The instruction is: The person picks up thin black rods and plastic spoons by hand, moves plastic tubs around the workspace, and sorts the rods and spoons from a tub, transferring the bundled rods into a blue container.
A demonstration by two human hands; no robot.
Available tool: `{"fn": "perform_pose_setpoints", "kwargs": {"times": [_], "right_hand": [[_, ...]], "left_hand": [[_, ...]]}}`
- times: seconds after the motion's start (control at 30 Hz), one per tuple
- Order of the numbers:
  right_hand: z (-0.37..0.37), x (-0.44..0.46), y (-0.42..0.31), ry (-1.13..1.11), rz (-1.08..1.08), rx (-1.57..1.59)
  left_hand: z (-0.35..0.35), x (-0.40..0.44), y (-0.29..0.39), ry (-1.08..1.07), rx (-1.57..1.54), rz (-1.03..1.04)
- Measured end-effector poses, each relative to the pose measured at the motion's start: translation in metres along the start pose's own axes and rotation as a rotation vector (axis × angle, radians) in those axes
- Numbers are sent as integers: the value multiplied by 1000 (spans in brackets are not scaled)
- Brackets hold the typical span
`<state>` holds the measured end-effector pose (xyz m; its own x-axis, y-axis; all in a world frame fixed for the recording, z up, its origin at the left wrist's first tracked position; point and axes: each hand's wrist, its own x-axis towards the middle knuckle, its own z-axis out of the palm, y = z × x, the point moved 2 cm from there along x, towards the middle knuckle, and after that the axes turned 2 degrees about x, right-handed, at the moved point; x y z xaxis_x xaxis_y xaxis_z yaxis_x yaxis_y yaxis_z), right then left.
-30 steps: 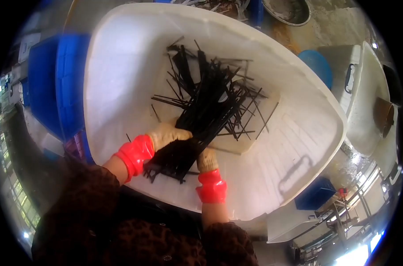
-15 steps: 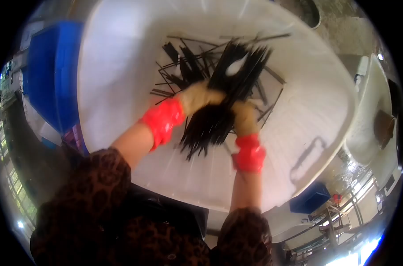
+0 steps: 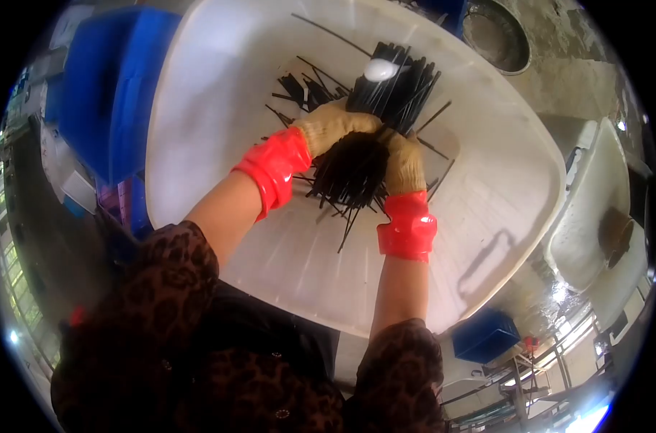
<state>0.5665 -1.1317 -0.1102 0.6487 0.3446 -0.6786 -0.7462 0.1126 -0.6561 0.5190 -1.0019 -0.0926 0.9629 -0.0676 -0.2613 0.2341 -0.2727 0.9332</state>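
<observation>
Both hands wear tan gloves with red cuffs. My left hand (image 3: 337, 124) and my right hand (image 3: 404, 160) are wrapped round the middle of a thick bundle of thin black sticks (image 3: 396, 90), one from each side. The bundle is over the inside of a large white tub (image 3: 220, 245). A white oval object (image 3: 380, 70) lies against the bundle's far end; what it is I cannot make out. Loose black sticks (image 3: 292, 88) lie in the tub to the left of the bundle, and a few show on the right.
Blue bins (image 3: 101, 86) stand to the left of the tub. A round metal basin (image 3: 494, 36) is on the floor at the back right. Another white tub (image 3: 584, 224) and a small blue crate (image 3: 485, 336) are on the right.
Both hands have moved forward and to the right with the bundle, away from the tub's near side. The bundle's sticks now sit more closely together, and the camera view has shifted.
</observation>
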Motion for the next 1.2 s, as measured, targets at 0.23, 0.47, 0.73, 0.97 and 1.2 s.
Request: {"fn": "perform_pose_setpoints", "kwargs": {"times": [0.23, 0.47, 0.73, 0.97, 1.2], "right_hand": [[-33, -90, 62, -280, -626, -1002], [-39, -110, 103, -265, -168, -1068], [-7, -94, 27, -51, 147, -399], [9, -116, 7, 14, 74, -392], [47, -125, -40, 6, -171, -699]], "left_hand": [[63, -91, -7, 84, -776, -638], [82, -133, -15, 248, -1080, -803], [58, -99, 9, 218, -865, -563], [46, -109, 34, 289, -881, -500], [5, -110, 78, 327, -1015, -340]]}}
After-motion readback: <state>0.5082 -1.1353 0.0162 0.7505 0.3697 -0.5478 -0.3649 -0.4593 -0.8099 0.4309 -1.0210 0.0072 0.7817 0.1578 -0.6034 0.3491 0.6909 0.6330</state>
